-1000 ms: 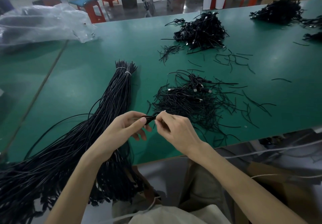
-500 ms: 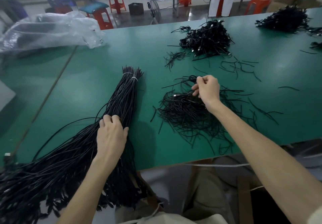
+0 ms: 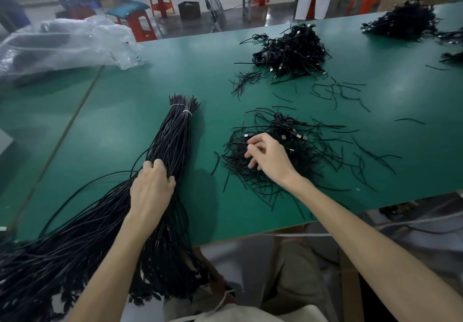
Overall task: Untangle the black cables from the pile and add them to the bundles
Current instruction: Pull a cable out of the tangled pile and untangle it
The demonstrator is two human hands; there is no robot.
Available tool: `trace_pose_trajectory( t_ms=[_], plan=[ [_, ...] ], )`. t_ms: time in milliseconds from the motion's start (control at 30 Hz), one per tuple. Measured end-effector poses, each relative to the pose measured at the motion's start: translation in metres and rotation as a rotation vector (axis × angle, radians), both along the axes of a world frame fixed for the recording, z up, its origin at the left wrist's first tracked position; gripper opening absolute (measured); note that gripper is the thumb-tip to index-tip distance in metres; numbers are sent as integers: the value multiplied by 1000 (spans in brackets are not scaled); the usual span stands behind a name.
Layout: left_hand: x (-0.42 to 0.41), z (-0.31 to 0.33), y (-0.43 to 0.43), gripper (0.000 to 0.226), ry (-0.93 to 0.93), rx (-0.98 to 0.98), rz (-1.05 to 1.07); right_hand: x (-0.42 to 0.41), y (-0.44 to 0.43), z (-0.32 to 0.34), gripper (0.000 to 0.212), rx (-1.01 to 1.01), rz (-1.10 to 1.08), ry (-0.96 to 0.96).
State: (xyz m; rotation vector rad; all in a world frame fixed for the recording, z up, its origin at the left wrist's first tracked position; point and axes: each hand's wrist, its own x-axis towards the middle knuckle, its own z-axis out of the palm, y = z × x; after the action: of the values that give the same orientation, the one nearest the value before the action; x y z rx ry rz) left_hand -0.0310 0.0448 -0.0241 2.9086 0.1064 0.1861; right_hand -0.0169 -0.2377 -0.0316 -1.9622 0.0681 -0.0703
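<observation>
A long bundle of black cables [image 3: 172,133], tied with white bands at its far end, lies on the green table [image 3: 130,111] and fans out over the near edge at the lower left. My left hand [image 3: 151,188] rests palm down on the bundle's middle, fingers curved over the strands. To the right lies a tangled pile of black cables [image 3: 300,151] with small metal plugs. My right hand [image 3: 268,156] hovers on the pile's left side, fingers loosely curled; whether it pinches a strand I cannot tell.
A second tangled heap [image 3: 290,50] sits farther back, a third heap [image 3: 403,20] at the far right corner. Loose short cable pieces [image 3: 335,91] are scattered between them. A crumpled clear plastic bag [image 3: 62,43] lies at the far left. Stools and a standing person are beyond the table.
A second ago both hands pinched one cable end near the table edge. The left then went down onto the bundle; the right reached to the pile and has now drawn back to its left side.
</observation>
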Motion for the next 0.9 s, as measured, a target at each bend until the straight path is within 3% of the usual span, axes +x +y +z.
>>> trace_pose_trajectory(
  t_ms=[300,467,600,667,767,900],
  plan=[
    [20,-2,10,28,-23,-118,91,-25,30,-1,7,9,156,40],
    [40,1,12,11,19,-192,46,-36,34,-8,7,7,211,97],
    [35,6,5,11,-23,-255,0,-45,33,-10,9,34,202,116],
    [27,11,-1,12,51,-304,-71,-49,35,-10,11,40,196,93],
    [9,23,-12,11,148,-306,-233,-54,44,-7,26,-73,226,-48],
    [-18,42,-25,14,321,-392,-526,-61,64,0,66,-262,381,-189]
  ],
)
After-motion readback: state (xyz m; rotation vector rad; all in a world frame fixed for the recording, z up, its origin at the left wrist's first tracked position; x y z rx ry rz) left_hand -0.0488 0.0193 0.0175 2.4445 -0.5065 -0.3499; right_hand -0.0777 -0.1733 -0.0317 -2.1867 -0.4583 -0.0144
